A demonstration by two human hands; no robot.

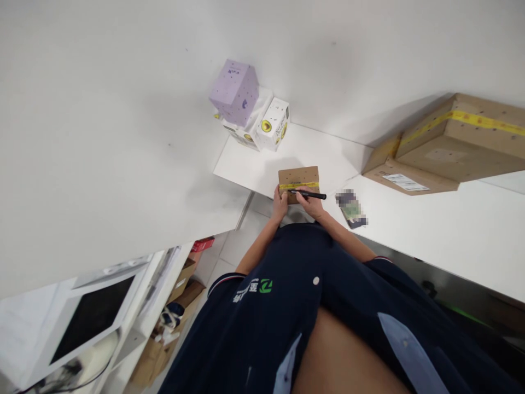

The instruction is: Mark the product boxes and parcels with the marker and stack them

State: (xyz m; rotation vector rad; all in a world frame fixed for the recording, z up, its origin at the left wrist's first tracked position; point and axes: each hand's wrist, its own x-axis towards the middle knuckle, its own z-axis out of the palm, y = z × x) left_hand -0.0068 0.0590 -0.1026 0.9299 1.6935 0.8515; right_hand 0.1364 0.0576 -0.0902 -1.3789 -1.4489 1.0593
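A small brown cardboard box (298, 175) with yellow tape across it is tilted up at the front edge of the white desk. My left hand (280, 204) grips its lower left side, thumb on the near face. In my right hand (311, 204) is a slim black pen-like tool (315, 195), pointing left across the box just below the tape. Whether it is a pen or a thin knife is too small to tell. The right fingers are closed around it, close against the box's right side.
A lilac box (234, 90) sits on white cartons with avocado prints (274, 125) at the desk's back left. Large taped cardboard boxes (463, 142) stand at the right. A blurred-out flat item (351, 209) lies right of my hands. Shelves with a white microwave-like appliance (94, 312) are lower left.
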